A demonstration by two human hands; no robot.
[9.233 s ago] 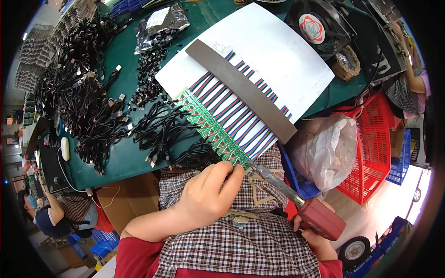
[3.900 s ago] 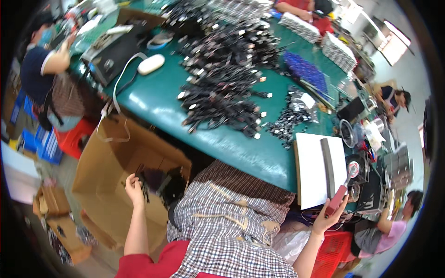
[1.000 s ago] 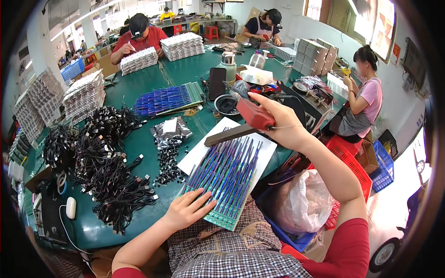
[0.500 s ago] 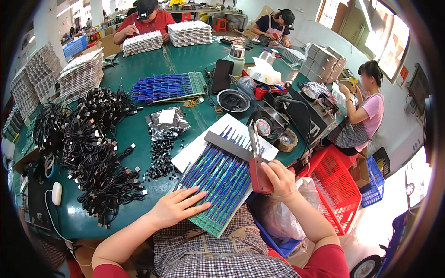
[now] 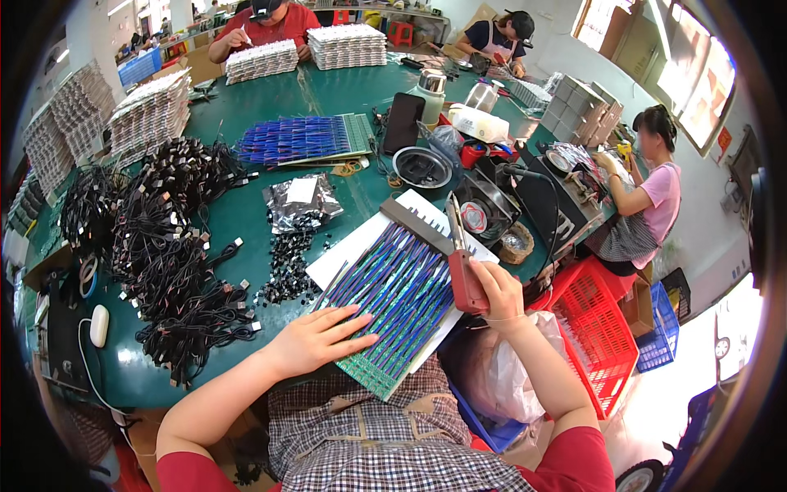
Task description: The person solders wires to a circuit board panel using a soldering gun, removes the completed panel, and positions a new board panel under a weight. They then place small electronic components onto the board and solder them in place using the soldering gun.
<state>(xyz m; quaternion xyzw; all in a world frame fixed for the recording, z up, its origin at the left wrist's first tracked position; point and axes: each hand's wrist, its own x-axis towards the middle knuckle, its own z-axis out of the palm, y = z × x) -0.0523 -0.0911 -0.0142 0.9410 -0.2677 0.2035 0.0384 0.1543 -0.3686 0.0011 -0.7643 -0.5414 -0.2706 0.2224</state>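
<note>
My left hand lies with fingers stretched out on the near left of a green circuit-board panel. Rows of blue and dark wires run along that panel, which rests on a white sheet. Across the far ends of the wires sits a dark flat strip. My right hand grips a tool with a red block-shaped handle and two metal prongs, beside the strip's right end. Whether the prongs touch the strip I cannot tell.
Black cables heap up on the left, beside small black parts and a plastic bag. Another wired panel lies farther back. A fan and red crate are to the right. Several co-workers sit around the table.
The dark strip has shifted away from me toward the wires' far ends, along with the tool in my right hand. My left hand stays on the panel. The whole view has moved slightly.
</note>
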